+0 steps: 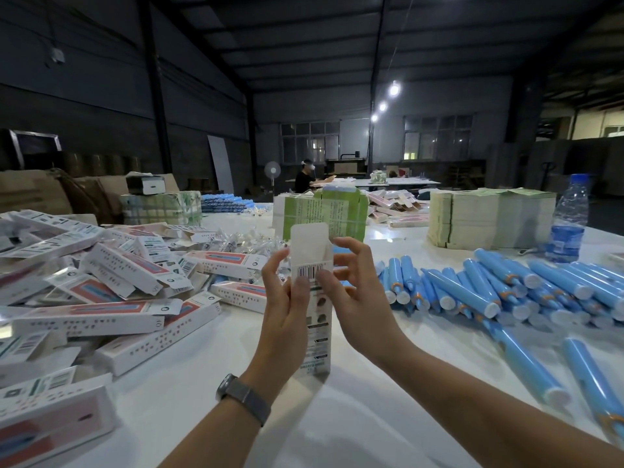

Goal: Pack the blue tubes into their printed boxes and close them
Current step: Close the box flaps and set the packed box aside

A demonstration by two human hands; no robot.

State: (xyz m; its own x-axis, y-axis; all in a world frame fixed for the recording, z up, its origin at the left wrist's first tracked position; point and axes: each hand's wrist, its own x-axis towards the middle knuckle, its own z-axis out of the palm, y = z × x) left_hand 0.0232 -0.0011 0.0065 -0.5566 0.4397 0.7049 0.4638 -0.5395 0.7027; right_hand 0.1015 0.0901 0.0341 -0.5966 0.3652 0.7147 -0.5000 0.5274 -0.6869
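- The left hand (pixel 285 298) and right hand (pixel 358 292) both pinch one upright printed box (pixel 315 319) above the white counter (pixel 337 417), its top flap raised.
- Loose blue tubes (pixel 489 288) lie heaped to the right.
- Packed boxes (pixel 111 288) pile up on the left.

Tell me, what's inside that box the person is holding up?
The inside cannot be seen. The printed box stands upright between the left hand and right hand, top flap open, but its walls and the fingers hide whether a blue tube is in it.
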